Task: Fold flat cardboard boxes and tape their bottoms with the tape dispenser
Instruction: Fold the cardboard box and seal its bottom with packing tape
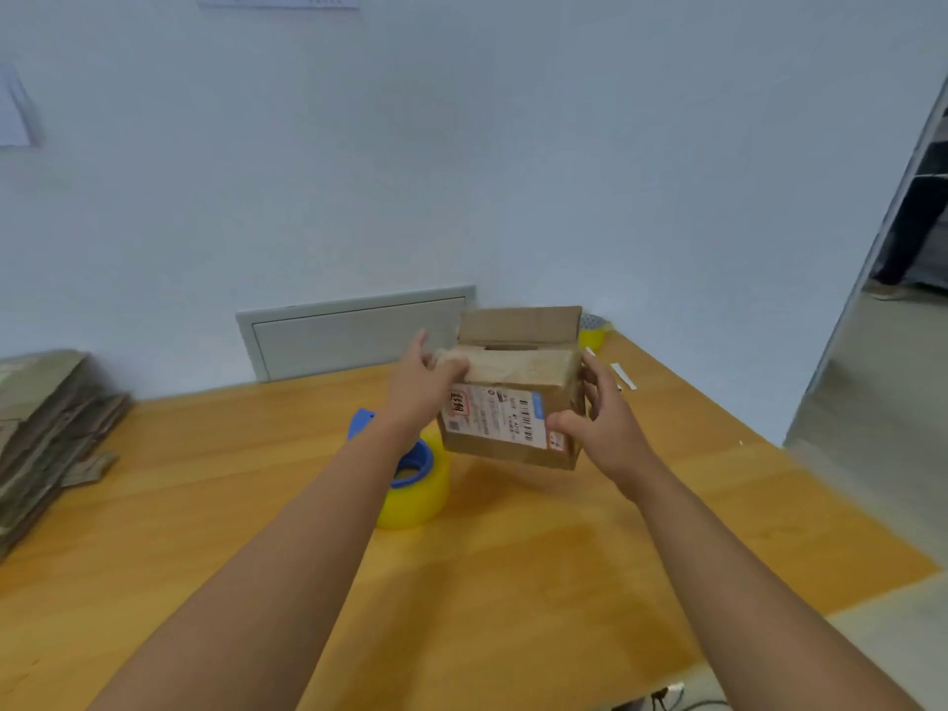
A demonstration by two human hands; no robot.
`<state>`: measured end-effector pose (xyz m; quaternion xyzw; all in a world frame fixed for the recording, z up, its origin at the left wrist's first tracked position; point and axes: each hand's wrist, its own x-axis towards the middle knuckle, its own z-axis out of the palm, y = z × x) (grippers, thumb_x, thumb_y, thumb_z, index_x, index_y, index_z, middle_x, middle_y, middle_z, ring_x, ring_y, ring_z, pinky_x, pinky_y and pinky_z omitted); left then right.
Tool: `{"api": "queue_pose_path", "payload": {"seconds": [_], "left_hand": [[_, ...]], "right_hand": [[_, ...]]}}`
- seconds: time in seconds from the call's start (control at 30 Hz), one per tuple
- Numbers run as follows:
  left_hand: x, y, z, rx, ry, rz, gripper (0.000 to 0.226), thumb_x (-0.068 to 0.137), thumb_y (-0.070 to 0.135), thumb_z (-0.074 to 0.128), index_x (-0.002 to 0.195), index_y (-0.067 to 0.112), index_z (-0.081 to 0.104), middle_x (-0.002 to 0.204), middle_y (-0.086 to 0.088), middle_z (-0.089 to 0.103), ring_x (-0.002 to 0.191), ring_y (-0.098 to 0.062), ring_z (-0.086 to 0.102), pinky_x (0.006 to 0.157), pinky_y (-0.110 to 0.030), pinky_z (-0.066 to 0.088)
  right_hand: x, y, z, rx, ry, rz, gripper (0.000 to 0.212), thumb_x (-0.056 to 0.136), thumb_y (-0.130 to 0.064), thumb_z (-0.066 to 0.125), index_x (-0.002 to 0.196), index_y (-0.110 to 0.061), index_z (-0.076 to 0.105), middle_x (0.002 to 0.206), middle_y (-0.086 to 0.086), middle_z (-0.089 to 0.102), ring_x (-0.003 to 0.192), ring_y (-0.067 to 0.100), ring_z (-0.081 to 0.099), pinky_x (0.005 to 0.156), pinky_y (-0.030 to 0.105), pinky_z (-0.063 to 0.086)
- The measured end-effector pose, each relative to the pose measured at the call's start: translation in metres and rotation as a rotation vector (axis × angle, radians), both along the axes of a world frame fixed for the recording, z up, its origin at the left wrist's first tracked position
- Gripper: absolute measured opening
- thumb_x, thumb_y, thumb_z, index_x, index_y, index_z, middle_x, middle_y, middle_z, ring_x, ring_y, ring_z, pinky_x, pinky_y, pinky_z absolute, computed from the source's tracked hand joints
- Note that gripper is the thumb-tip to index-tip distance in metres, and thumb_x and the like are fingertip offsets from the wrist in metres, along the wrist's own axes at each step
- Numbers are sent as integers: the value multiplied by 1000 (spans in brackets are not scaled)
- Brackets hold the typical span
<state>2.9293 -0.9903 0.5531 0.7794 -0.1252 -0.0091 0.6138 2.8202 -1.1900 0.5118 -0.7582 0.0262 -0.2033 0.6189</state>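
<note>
Left hand: the left hand point(419, 384) holds the box point(513, 400) at its top left corner, with the fingers curled over the top edge.
Right hand: the right hand point(597, 425) holds the box at its lower right corner, thumb on the front side, fingers around the right side.
Box: it sits between the two hands, lifted above the table point(513, 556) and tipped a bit (the picture is blurry here). One flap stands up at the back. A white label point(495, 415) with red and blue marks is stuck on the front.
Tape dispenser: the blue dispenser with a yellow roll point(413, 479) lies on the table, just under the left wrist, below and to the left of the box.
Flat boxes: a stack of flat cardboard point(46, 428) rests on the far left of the table, well apart from the hands.
Second roll: another yellow roll point(592, 333) sits at the back of the table, behind the box.
Wall: pale, with a grey panel point(354, 333) behind the table.
</note>
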Motion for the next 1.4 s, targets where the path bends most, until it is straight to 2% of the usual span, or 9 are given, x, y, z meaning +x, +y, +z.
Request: {"api": "queue_pose_path", "payload": {"seconds": [0.2,0.37,0.53,0.73,0.8,0.87,0.97,1.2,1.4], "left_hand": [[-12,-40,-21,98,-140,-2,68,93,29,65,152,25,30,141,2,47,96,-6,59,66,-23,58],[-21,-60,-45,377,-268,-75,78,93,26,66,155,29,18,155,-1,35,137,-21,41,110,-42,42],[-27,-65,-65,636,-421,-112,75,97,26,58,153,43,10,165,-3,3,141,-28,36,93,-34,50],[-29,-61,-77,931,-755,-50,70,98,26,55,155,34,16,164,-9,-2,148,-34,15,110,-45,40],[-26,-63,-82,983,-755,-66,78,98,25,53,156,37,3,164,-8,-4,149,-35,10,110,-45,41],[-22,-66,-87,1038,-759,-93,92,99,23,52,150,45,-22,162,-10,-15,150,-38,0,111,-44,38],[-14,-73,-91,1076,-753,-121,100,99,20,50,138,49,-38,159,-11,-29,149,-40,-13,115,-43,32],[33,-87,-90,1117,-811,-95,90,100,18,43,145,41,-31,159,-17,-27,148,-43,-14,121,-49,9],[81,-103,-93,1193,-783,-41,95,99,43,50,144,42,-33,158,-13,-31,149,-38,-17,121,-47,1]], "right_hand": [[12,-31,-35,-114,162,-268,47,94,-15,57,139,-24,50,129,-1,39,115,16,51,67,6,44],[27,-48,-43,-165,128,-425,50,98,-14,56,146,-21,43,133,2,50,120,20,52,87,26,45],[34,-48,-46,-229,88,-408,81,94,-14,64,157,-23,13,149,9,41,130,24,48,87,27,49],[21,-37,-56,-1015,-34,-404,78,85,-25,71,152,-26,31,159,14,13,149,43,9,111,57,38],[23,-34,-62,-1130,77,-296,88,88,-34,66,157,-35,11,163,6,-1,151,39,-11,121,56,21],[27,-34,-68,-1166,157,-259,104,89,-40,62,152,-43,-22,163,-1,-21,146,33,-31,120,52,0],[38,-35,-73,-1155,188,-253,113,89,-43,60,141,-43,-40,158,-2,-38,140,32,-42,121,53,-4],[92,-53,-72,-1109,229,-227,115,89,-47,61,140,-45,-42,154,-5,-45,142,34,-39,122,59,6],[141,-65,-78,-1089,202,-259,107,81,-82,44,149,-44,-30,158,-6,-39,143,34,-35,120,55,2]]}}
